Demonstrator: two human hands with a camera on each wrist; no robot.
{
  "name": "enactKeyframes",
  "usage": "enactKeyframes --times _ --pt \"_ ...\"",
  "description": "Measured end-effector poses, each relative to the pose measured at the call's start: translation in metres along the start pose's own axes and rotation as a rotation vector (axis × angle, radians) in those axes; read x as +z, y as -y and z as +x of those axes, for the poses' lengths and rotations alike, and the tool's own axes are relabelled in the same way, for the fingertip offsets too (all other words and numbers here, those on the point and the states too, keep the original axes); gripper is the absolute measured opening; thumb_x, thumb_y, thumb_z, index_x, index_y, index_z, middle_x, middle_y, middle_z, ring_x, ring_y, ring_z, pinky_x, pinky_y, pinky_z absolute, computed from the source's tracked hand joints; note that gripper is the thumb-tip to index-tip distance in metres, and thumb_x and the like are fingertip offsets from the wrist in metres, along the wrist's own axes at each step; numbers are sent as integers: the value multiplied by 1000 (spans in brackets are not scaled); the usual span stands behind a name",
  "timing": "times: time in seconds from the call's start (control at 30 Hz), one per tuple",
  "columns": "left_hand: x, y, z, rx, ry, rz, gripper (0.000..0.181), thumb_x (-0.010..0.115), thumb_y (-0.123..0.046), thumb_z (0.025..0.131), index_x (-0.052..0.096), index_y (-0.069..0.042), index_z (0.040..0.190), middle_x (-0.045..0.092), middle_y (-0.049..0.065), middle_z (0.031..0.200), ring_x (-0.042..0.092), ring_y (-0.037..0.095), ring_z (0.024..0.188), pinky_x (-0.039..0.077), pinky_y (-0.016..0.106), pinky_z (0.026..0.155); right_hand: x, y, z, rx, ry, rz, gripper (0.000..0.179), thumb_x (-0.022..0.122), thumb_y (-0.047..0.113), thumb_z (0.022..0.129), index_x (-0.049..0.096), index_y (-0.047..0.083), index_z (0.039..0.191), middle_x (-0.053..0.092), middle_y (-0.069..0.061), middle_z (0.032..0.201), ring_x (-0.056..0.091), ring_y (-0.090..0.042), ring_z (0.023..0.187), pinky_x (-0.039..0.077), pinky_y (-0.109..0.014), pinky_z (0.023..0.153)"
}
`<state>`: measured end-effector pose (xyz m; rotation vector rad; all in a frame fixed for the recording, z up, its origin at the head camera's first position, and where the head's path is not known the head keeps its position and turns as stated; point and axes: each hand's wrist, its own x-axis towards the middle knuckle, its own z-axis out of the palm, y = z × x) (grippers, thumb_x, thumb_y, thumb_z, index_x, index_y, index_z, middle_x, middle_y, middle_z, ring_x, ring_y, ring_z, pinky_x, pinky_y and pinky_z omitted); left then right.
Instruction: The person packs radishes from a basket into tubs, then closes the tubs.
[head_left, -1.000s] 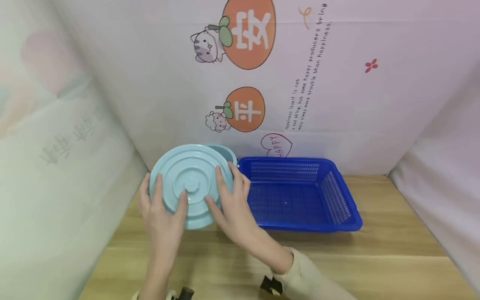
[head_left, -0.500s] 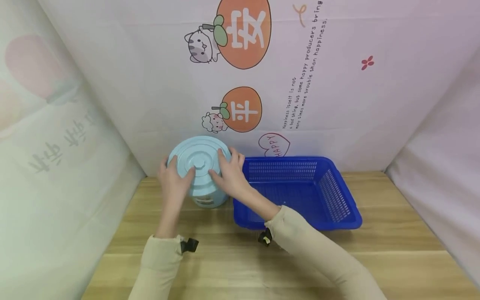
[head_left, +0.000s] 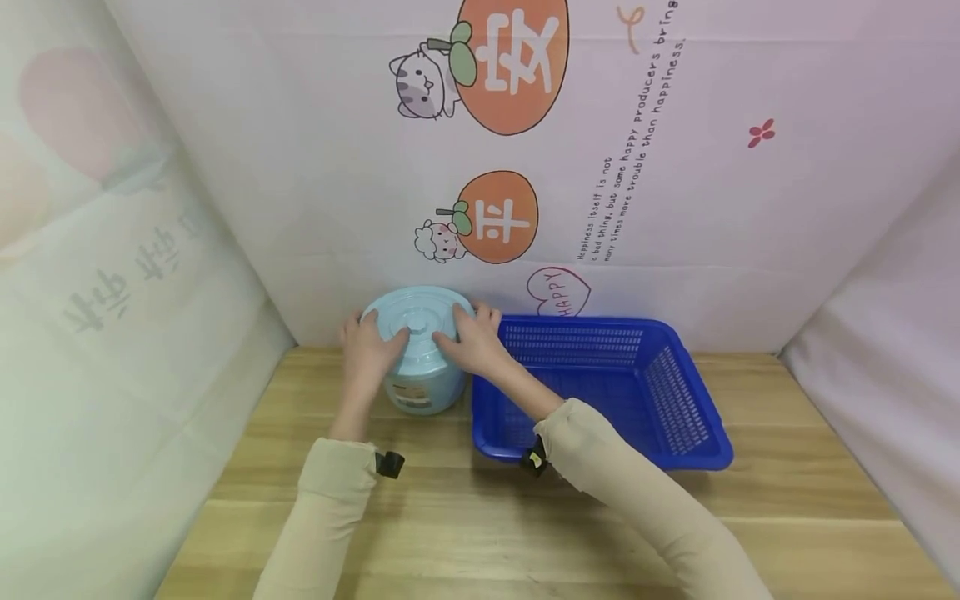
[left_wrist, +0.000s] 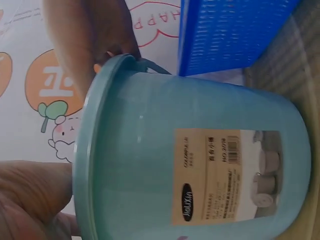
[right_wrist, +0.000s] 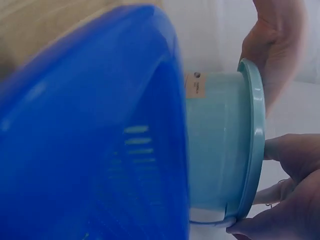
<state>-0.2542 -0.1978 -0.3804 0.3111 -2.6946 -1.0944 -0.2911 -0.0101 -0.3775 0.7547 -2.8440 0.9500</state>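
Observation:
A light blue round lid (head_left: 417, 307) with raised rings and a small centre knob sits on top of a light blue plastic bucket (head_left: 444, 390). My left hand (head_left: 367, 350) holds the lid's left side, thumb on top and fingers at the rim. My right hand (head_left: 474, 342) holds the right side in the same way. In the left wrist view the lid lies level along the bucket's rim, and a brown paper label (left_wrist: 212, 175) faces the front. A thin handle (right_wrist: 207, 222) hangs beside the bucket in the right wrist view.
Right beside the bucket stands a blue plastic basket (head_left: 675, 454) with slotted walls. Both are on a wooden table (head_left: 465, 533), against a printed white back wall (head_left: 315, 167). A white side wall (head_left: 112, 400) rises at the left.
Both hands have brought the lid from a tilted position in front of the bucket back and down onto its top. The lid now lies level, and the bucket's front shows.

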Motion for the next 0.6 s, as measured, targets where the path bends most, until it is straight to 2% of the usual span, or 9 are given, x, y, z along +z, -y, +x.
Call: enactKeyframes --times 0.2,0.4,0.6 --pt "10 4 1 5 13 30 77 59 -35 103 34 10 159 19 35 167 17 51 154 26 65 121 0 -7 -3 6 13 -23 67 59 32 107 44 -14 153 35 -42 155 21 -54 146 26 -61 116" --pt "18 10 -2 -5 48 39 80 45 -41 108 17 7 165 3 30 172 7 50 158 22 69 121 -1 -10 1 19 42 -32 70 60 34 106 42 -14 154 41 -40 153 25 -53 147 21 -61 119" --pt "21 17 -2 9 26 42 82 35 -50 110 15 7 166 1 29 173 5 50 158 18 67 123 -4 -17 0 28 115 -2 75 54 41 109 30 -7 162 28 -41 160 22 -55 149 24 -64 121"
